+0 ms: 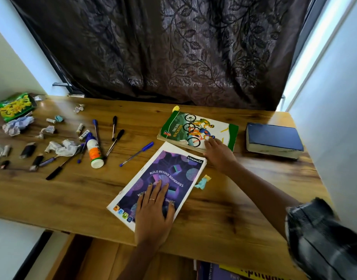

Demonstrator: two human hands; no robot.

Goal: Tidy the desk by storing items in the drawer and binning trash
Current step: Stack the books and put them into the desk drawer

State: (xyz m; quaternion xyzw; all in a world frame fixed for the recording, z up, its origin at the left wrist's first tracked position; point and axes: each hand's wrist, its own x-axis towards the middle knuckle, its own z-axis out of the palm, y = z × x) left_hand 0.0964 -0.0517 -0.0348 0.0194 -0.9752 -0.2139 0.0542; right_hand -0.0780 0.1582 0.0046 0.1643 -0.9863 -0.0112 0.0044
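Observation:
My left hand (153,211) lies flat, fingers spread, on a purple notebook (173,168) near the desk's front edge. My right hand (218,154) rests on the near corner of a green and white "Mountain Biking" book (193,126); whether it grips the book I cannot tell. A thick blue book (274,138) lies at the far right. Several pens (138,153), a glue bottle (94,151), crumpled paper scraps (60,147), a green snack wrapper (14,108) and small dark items (28,150) litter the left half. A small torn paper bit (203,181) sits beside the notebook.
The wooden desk (72,199) runs under a dark leaf-patterned curtain (173,47). Below the front edge an open drawer (234,273) shows books inside. White walls close in on both sides.

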